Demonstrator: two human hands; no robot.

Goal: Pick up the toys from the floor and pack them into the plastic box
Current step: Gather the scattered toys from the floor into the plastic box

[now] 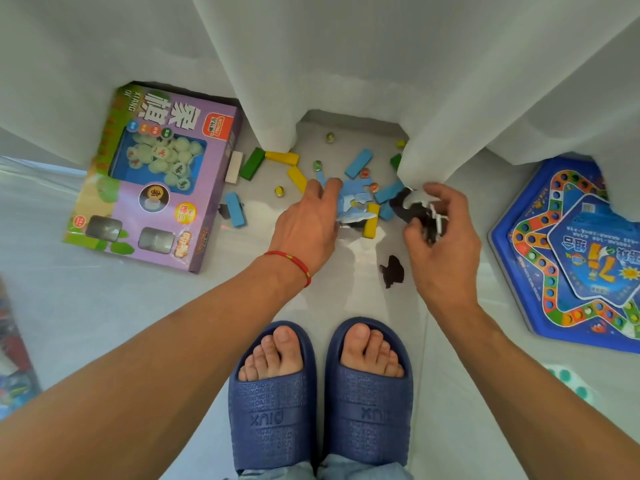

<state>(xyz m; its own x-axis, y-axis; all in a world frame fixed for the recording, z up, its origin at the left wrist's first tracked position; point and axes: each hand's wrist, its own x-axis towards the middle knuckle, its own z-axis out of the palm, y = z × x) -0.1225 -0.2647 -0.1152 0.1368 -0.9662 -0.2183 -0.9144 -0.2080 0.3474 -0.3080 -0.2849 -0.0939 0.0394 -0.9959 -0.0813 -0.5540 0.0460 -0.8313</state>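
Under your feet the floor point(349, 299) is pale, smooth and glossy, catching soft reflections. At twelve o'clock hangs a sheer white cloth curtain point(346, 64), matt and finely woven. At ten o'clock the purple game box point(152, 174) looks like printed cardboard with a shiny clear plastic window. The blocks point(358, 163) scattered ahead look like painted wood, smooth and flat-coloured, and the marbles point(317, 165) among them are glossy glass. At three o'clock the blue game board point(571, 258) has a slick printed sheen. Your slippers point(273, 403) are matt navy rubber with an embossed texture. Your left hand point(308, 223) rests on thin blue puzzle pieces point(356, 206), seemingly card.
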